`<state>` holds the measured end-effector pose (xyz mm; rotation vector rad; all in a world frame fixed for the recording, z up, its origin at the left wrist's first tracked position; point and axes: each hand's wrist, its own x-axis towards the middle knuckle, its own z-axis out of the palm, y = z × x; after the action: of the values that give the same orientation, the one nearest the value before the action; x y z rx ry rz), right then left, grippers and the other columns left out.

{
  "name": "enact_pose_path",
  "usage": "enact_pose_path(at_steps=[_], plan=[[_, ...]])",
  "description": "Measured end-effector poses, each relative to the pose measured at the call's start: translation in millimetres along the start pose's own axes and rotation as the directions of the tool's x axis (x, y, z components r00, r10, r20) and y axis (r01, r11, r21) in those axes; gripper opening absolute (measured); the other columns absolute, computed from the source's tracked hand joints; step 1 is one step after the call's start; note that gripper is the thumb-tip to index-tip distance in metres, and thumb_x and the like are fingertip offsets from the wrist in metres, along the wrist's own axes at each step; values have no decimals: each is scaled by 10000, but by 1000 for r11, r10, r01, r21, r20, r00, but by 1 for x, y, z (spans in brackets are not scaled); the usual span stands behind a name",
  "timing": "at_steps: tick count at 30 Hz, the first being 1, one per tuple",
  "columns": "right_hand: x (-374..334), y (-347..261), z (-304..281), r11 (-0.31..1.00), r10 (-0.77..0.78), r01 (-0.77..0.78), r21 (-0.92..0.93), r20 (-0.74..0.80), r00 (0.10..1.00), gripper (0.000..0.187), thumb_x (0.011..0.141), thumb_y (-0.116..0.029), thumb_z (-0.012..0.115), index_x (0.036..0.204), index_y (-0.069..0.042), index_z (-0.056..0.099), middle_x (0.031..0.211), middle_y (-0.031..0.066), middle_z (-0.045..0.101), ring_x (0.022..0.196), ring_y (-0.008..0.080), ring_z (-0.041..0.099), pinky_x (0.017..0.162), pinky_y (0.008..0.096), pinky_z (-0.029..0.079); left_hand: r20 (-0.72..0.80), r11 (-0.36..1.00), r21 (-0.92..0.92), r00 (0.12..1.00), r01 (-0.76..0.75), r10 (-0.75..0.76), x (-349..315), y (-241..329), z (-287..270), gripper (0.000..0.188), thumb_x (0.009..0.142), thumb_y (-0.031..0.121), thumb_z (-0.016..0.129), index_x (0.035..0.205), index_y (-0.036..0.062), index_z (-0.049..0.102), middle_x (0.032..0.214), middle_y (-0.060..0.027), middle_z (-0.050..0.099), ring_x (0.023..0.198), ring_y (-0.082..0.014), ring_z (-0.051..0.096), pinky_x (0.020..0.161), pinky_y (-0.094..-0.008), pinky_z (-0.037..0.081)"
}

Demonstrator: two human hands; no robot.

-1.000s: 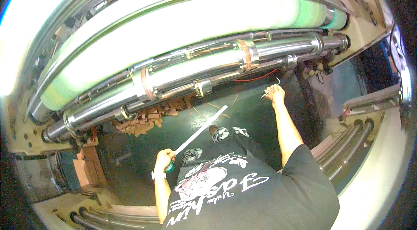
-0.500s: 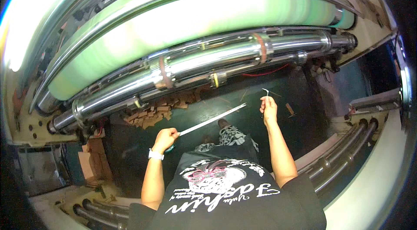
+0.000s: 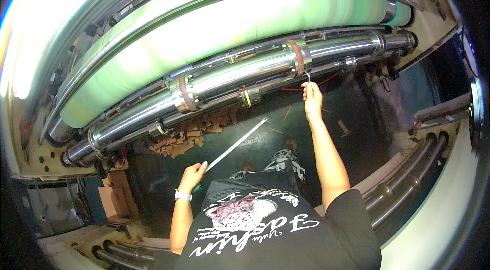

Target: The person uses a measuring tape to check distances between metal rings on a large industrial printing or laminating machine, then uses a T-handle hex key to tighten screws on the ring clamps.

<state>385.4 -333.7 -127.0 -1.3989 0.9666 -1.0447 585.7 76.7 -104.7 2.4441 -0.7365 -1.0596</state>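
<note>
My left hand (image 3: pixel 191 177), with a white watch on its wrist, is closed round a tape measure; a bit of its green case shows below the fingers. The pale tape blade (image 3: pixel 236 142) sticks out up and to the right over the floor, its far end free. A thin bent metal tool, like a hex key (image 3: pixel 308 75), is pinched in my right hand (image 3: pixel 313 98). Its hooked tip is at or just in front of the right collar (image 3: pixel 298 57) on the chrome shaft (image 3: pixel 242 74); contact cannot be made out. Both collars carry a reddish-brown band.
A large pale green roller (image 3: pixel 214 35) lies behind the shaft. Below runs a thinner bar with a yellow-marked collar (image 3: pixel 250 96). Cardboard scraps (image 3: pixel 191 130) cover part of the dark floor. Dark rollers (image 3: pixel 408 183) stand at my lower right, and a cardboard box (image 3: pixel 116 196) at the left.
My right hand has moved up and forward, bringing the hex key to the right collar. The tape blade now tilts more steeply, and my left hand sits slightly lower. The view has shifted a little.
</note>
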Motion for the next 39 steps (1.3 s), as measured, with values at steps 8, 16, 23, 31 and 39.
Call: enact_pose_path(at_steps=[8,16,23,31,39], plan=[[-6,37,-12,743,379,-438,506,221,899,191,920,-193,403,857,-51,515,623,-24,374,500,58,309,420,193,264,-30,876,-456,981,155,-189,32,31,46,620,885,541,267,832,-7,553,527,-79,535,510,-156,527,526,-273,403],[24,38,-35,976,-47,113,-187,329,943,121,845,-54,476,914,0,560,815,65,546,687,153,534,605,263,433,-45,943,-325,995,70,-89,38,117,71,435,882,412,432,763,1,511,563,-78,537,524,-141,516,516,-270,393],[74,32,-70,696,-342,620,-361,593,729,119,774,-41,548,892,-32,557,825,104,530,802,289,523,676,373,438,-61,953,-272,985,137,-159,23,123,95,364,869,352,487,756,7,526,566,-64,533,524,-133,514,514,-269,391],[99,32,-72,640,-370,730,-240,736,567,180,720,12,538,897,-25,546,825,100,516,806,281,516,691,366,443,-101,914,-372,972,159,-210,23,145,127,305,856,300,524,768,8,541,563,-47,533,507,-114,504,494,-258,390],[120,42,-81,641,-381,753,-148,790,480,180,714,10,528,885,-38,551,837,94,517,819,278,507,724,368,439,-171,901,-393,948,185,-269,12,168,154,310,850,290,537,715,12,533,556,-45,531,499,-104,489,475,-254,377]])
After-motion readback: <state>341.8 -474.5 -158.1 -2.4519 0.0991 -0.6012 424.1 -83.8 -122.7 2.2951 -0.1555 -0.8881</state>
